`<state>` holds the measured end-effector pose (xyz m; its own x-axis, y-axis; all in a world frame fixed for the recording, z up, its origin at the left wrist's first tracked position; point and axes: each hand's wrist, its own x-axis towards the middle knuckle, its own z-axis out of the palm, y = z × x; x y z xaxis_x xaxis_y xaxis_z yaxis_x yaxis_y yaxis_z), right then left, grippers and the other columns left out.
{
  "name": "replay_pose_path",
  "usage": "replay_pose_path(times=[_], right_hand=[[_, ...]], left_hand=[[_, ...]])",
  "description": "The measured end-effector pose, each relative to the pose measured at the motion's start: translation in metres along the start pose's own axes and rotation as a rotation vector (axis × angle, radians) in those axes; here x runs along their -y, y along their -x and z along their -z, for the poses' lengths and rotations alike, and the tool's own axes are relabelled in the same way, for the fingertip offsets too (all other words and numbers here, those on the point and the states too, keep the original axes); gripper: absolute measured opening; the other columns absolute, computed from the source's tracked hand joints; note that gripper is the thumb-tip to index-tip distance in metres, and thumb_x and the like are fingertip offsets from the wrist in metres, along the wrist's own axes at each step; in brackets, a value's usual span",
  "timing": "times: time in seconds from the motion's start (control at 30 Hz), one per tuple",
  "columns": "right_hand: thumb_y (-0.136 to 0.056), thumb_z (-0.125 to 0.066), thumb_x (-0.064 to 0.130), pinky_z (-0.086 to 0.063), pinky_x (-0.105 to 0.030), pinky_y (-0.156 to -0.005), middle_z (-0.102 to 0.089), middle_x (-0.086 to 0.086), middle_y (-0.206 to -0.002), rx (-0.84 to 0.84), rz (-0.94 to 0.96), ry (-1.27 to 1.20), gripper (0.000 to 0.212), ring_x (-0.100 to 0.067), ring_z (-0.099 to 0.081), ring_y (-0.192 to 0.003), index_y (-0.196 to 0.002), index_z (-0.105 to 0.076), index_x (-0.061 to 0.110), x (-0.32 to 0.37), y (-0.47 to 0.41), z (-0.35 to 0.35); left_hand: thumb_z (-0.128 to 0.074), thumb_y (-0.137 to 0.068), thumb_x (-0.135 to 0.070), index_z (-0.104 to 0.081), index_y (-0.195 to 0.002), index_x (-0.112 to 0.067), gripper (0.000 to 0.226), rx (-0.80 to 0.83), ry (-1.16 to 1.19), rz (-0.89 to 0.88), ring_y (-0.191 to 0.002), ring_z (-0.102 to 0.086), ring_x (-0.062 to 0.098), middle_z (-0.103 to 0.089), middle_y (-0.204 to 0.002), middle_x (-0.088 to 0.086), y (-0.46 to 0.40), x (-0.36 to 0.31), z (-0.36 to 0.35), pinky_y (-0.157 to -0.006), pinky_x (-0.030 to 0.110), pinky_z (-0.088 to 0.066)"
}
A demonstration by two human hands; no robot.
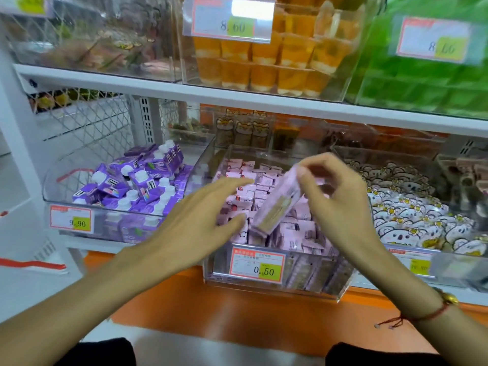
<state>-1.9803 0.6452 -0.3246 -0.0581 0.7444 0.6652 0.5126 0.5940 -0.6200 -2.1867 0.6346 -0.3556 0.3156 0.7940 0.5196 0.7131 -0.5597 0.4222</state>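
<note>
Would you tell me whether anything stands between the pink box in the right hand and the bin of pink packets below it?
Nothing visible does. The right hand holds the pink box tilted just above the open-topped bin; the left hand hovers beside the box, not under it.

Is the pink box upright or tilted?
Tilted: right hand pinches the pink box at its top; lower end slants left over the bin.
</note>
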Motion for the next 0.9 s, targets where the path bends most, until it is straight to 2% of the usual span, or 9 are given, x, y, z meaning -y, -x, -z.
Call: replay_pose_path(times=[0.13, 0.2, 0.3, 0.37, 0.5, 0.57, 0.67, 0.77, 0.9], right_hand=[[-0.094, -0.053, 0.011, -0.052, -0.016, -0.062, -0.065, 0.0, -0.077, -0.085, -0.504, -0.498, 0.013, -0.009, -0.059, -0.07, -0.088, -0.065, 0.01, 0.001, -0.006, 0.004], [-0.094, -0.051, 0.008, -0.051, -0.013, -0.058, -0.067, 0.001, -0.072, -0.025, -0.72, -0.72, 0.017, -0.006, -0.06, -0.066, -0.085, -0.065, 0.008, 0.001, -0.005, 0.0], [-0.093, -0.053, 0.007, -0.052, -0.014, -0.054, -0.068, 0.001, -0.066, 0.008, -0.859, -0.913, 0.015, -0.005, -0.062, -0.054, -0.085, -0.066, 0.006, 0.002, -0.004, -0.002], [-0.092, -0.056, 0.015, -0.053, -0.017, -0.053, -0.065, -0.001, -0.068, 0.042, -0.883, -0.926, 0.014, -0.01, -0.063, -0.055, -0.086, -0.065, 0.006, 0.0, -0.004, -0.001], [-0.091, -0.044, 0.051, -0.051, -0.025, -0.074, -0.062, 0.008, -0.092, 0.126, -0.621, -0.484, 0.036, -0.01, -0.059, -0.084, -0.101, -0.063, 0.022, -0.003, -0.004, 0.001], [-0.083, -0.043, 0.062, -0.046, -0.015, -0.085, -0.061, 0.019, -0.103, 0.161, -0.411, -0.363, 0.043, 0.003, -0.057, -0.097, -0.111, -0.06, 0.034, 0.002, 0.0, 0.001], [-0.08, -0.051, 0.058, -0.033, 0.003, -0.084, -0.055, 0.025, -0.116, 0.292, -0.142, -0.202, 0.047, 0.013, -0.045, -0.112, -0.125, -0.052, 0.042, 0.008, 0.009, -0.005], [-0.087, -0.064, 0.036, -0.033, -0.01, -0.089, -0.055, 0.011, -0.115, 0.252, 0.124, 0.108, 0.033, -0.005, -0.044, -0.111, -0.119, -0.063, 0.029, 0.007, 0.012, -0.012], [-0.083, -0.069, 0.03, -0.042, -0.02, -0.08, -0.059, 0.01, -0.101, 0.211, 0.104, 0.031, 0.022, -0.004, -0.053, -0.095, -0.105, -0.063, 0.027, 0.005, 0.012, -0.012]], left_hand=[[-0.064, -0.081, -0.033, -0.037, -0.135, -0.041, 0.061, 0.004, 0.321, -0.075, -0.121, -0.043, -0.005, -0.038, -0.133, -0.027, 0.002, -0.013, 0.003, -0.096, 0.025, -0.043], [-0.072, -0.078, -0.035, -0.043, -0.133, -0.039, 0.063, 0.007, 0.239, -0.13, -0.123, -0.043, -0.004, -0.04, -0.134, -0.025, 0.003, -0.018, 0.002, -0.097, 0.021, -0.04], [-0.073, -0.08, -0.03, -0.062, -0.119, -0.027, 0.041, -0.087, 0.226, -0.126, -0.114, -0.054, 0.001, -0.058, -0.121, -0.017, 0.002, -0.021, 0.001, -0.093, 0.022, -0.044], [-0.073, -0.075, -0.032, -0.07, -0.107, -0.029, 0.032, -0.142, 0.451, 0.057, -0.099, -0.064, 0.004, -0.069, -0.107, -0.015, -0.001, -0.024, 0.005, -0.082, 0.022, -0.052], [-0.071, -0.066, -0.044, -0.078, -0.082, -0.031, 0.022, -0.069, 1.072, 0.581, -0.083, -0.071, 0.009, -0.075, -0.095, 0.001, -0.007, -0.025, 0.01, -0.059, 0.016, -0.054], [-0.07, -0.064, -0.045, -0.079, -0.076, -0.026, 0.025, -0.03, 1.196, 0.691, -0.08, -0.072, 0.012, -0.075, -0.09, 0.005, -0.008, -0.024, 0.011, -0.055, 0.016, -0.053], [-0.069, -0.062, -0.049, -0.073, -0.09, -0.02, 0.041, -0.022, 1.226, 0.717, -0.078, -0.073, 0.014, -0.075, -0.088, 0.005, -0.009, -0.025, 0.009, -0.053, 0.017, -0.053], [-0.065, -0.062, -0.058, -0.076, -0.086, -0.022, 0.045, 0.004, 1.105, 0.66, -0.079, -0.073, 0.013, -0.076, -0.088, 0.002, -0.01, -0.026, 0.009, -0.053, 0.017, -0.053], [-0.062, -0.068, -0.059, -0.074, -0.091, -0.034, 0.036, 0.057, 0.958, 0.489, -0.087, -0.071, 0.008, -0.074, -0.094, -0.01, -0.008, -0.026, 0.011, -0.062, 0.021, -0.057]])
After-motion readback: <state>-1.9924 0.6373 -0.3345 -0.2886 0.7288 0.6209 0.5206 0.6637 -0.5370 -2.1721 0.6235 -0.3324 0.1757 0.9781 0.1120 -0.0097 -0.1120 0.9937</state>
